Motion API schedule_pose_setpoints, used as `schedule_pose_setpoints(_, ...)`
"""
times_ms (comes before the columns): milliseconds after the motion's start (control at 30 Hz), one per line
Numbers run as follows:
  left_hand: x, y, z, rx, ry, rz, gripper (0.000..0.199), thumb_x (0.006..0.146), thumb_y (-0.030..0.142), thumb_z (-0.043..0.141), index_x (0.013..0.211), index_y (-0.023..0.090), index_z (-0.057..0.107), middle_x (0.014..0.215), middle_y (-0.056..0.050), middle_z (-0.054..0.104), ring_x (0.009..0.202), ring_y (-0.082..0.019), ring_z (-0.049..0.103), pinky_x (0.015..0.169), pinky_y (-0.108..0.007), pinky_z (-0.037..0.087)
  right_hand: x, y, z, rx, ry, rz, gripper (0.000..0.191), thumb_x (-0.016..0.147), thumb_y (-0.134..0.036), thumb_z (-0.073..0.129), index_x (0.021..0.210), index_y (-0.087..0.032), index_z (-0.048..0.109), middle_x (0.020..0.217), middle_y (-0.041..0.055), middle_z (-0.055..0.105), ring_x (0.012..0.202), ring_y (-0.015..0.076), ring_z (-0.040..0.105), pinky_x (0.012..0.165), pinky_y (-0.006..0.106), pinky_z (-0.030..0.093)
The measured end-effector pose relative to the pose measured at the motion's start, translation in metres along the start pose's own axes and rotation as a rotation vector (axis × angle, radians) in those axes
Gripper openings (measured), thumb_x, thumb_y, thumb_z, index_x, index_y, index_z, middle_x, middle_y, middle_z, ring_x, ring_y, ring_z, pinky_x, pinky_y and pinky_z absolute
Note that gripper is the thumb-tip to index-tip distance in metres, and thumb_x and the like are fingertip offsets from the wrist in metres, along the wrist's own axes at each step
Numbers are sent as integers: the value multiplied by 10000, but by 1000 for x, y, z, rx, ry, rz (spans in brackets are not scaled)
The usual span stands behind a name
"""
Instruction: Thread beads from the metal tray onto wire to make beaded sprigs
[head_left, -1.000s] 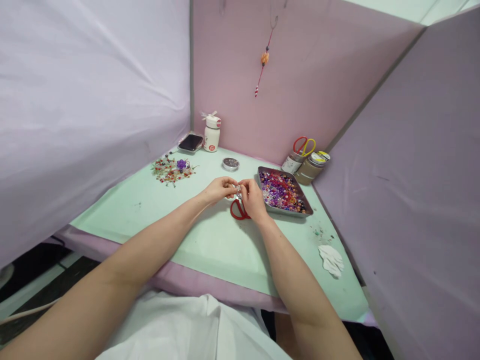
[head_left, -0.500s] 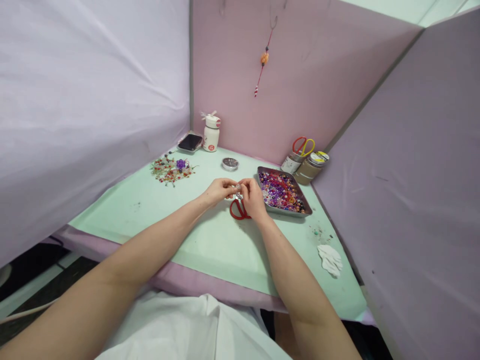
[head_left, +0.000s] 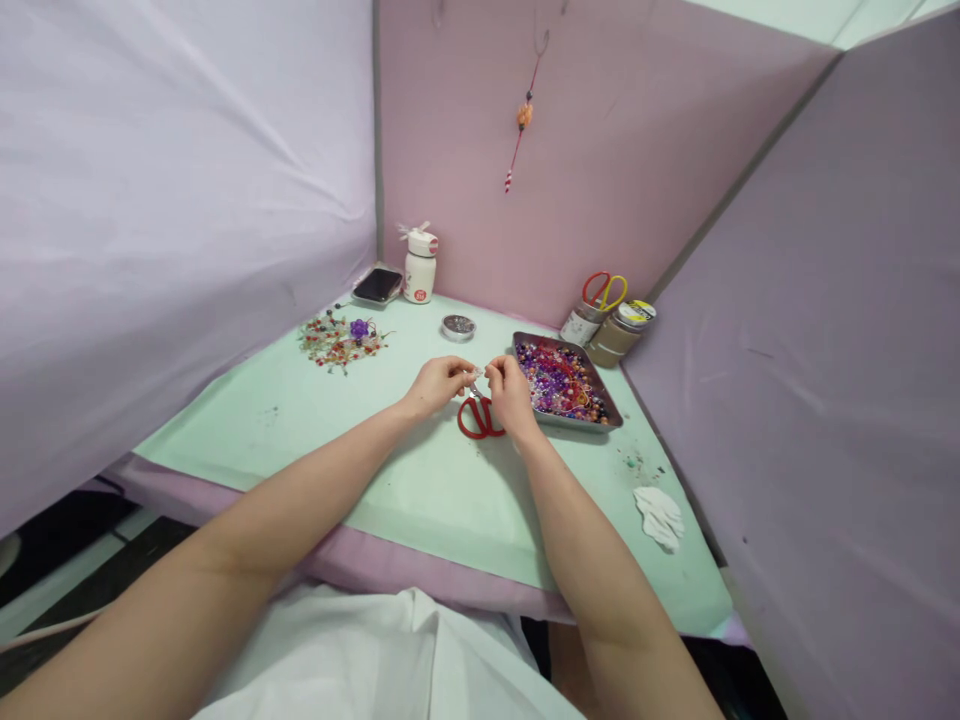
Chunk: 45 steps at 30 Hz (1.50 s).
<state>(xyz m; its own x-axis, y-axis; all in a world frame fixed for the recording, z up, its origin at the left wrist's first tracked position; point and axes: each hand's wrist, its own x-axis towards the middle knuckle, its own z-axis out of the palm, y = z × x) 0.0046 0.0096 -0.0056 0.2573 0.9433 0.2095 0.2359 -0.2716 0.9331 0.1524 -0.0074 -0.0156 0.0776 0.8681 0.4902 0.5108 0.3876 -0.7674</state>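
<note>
Between the fingertips of my left hand [head_left: 442, 384] is a small cluster of clear beads [head_left: 475, 372]. My right hand [head_left: 508, 388] is pinched close beside it on the right, a narrow gap from the left fingertips; whatever it grips is too small to make out. Under both hands a pair of red-handled scissors [head_left: 474, 420] lies on the green table cover, its blades partly hidden by the fingers. Just right of my right hand stands a metal tray [head_left: 577, 425] of purple, red, orange and clear beads [head_left: 556, 382].
A round tin [head_left: 458, 328] sits behind the hands. Beaded pieces [head_left: 341, 345] are piled at left, near a phone [head_left: 378, 286] and a white bottle [head_left: 420, 268]. Jars [head_left: 619, 336] and a can of scissors [head_left: 585, 325] stand behind the tray. A white glove [head_left: 659, 518] lies front right.
My right hand has drawn slightly away to the right, opening a small gap between the fingertips. The left hand stays at the clear beads. The view has shifted slightly.
</note>
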Motion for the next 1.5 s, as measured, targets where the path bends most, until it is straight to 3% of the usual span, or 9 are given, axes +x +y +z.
schedule_pose_setpoints(167, -1, 3, 0, -125, -64, -67, 175, 717, 251, 640, 828, 120, 673, 573, 16, 576, 512, -92, 499, 518, -226, 381, -1, -6, -2, 73, -32, 67, 129, 855, -306, 427, 768, -219, 467, 665, -28, 526, 624, 137, 482, 637, 273, 369)
schedule_pose_setpoints(333, -1, 3, 0, -115, -41, -53, 172, 727, 271, 631, 814, 127, 668, 585, 10, 582, 521, -95, 498, 515, -221, 383, 0, -6, -3, 74, -28, 56, 136, 846, -322, 447, 774, -212, 485, 713, -16, 547, 647, 133, 486, 654, 276, 383)
schedule_pose_setpoints(500, 0, 0, 0, 77, 111, 57, 138, 762, 241, 591, 821, 158, 684, 627, 1, 610, 549, -114, 528, 584, -243, 412, 1, -5, -3, 159, 2, 56, 110, 820, -320, 493, 814, -210, 501, 752, -7, 559, 683, 136, 519, 673, 285, 420)
schedule_pose_setpoints(667, -3, 3, -2, 212, 226, 223, 148, 812, 236, 560, 870, 181, 685, 807, -31, 653, 639, -130, 552, 710, -264, 433, 4, -3, 0, 434, 71, 227, 210, 763, -335, 572, 916, -212, 498, 811, -7, 570, 673, 114, 556, 600, 254, 456)
schedule_pose_setpoints(800, -5, 5, -3, 248, 260, 303, 171, 843, 238, 537, 922, 188, 680, 851, -40, 645, 699, -142, 555, 773, -273, 427, 4, -5, 0, 577, 64, 348, 272, 713, -356, 634, 916, -199, 545, 832, -4, 586, 675, 99, 559, 591, 237, 454)
schedule_pose_setpoints(933, -8, 9, -2, 221, 263, 325, 170, 845, 247, 542, 932, 190, 677, 834, -27, 635, 647, -126, 530, 758, -272, 429, 3, -14, -2, 626, -8, 314, 266, 703, -384, 659, 889, -199, 611, 832, 3, 608, 692, 104, 553, 581, 227, 445)
schedule_pose_setpoints(1067, -10, 12, 2, 125, 217, 293, 148, 819, 244, 560, 884, 179, 676, 786, -18, 623, 620, -115, 522, 696, -262, 433, 2, -20, -4, 604, -13, 241, 263, 714, -405, 657, 886, -206, 645, 819, 8, 623, 707, 114, 548, 577, 226, 439)
schedule_pose_setpoints(1300, -7, 15, 7, -258, 32, 49, 218, 734, 280, 621, 887, 128, 655, 629, 9, 583, 547, -95, 506, 553, -239, 400, 4, -18, -8, 608, -24, 210, 222, 705, -410, 672, 770, -200, 638, 669, -23, 580, 563, 92, 469, 536, 236, 404)
schedule_pose_setpoints(1500, -5, 13, 9, -434, 33, 7, 303, 709, 263, 658, 979, 130, 617, 651, 21, 571, 549, -72, 502, 534, -220, 376, 4, -16, -8, 597, -12, 263, 224, 708, -415, 659, 758, -201, 616, 584, -44, 520, 524, 89, 434, 509, 234, 367)
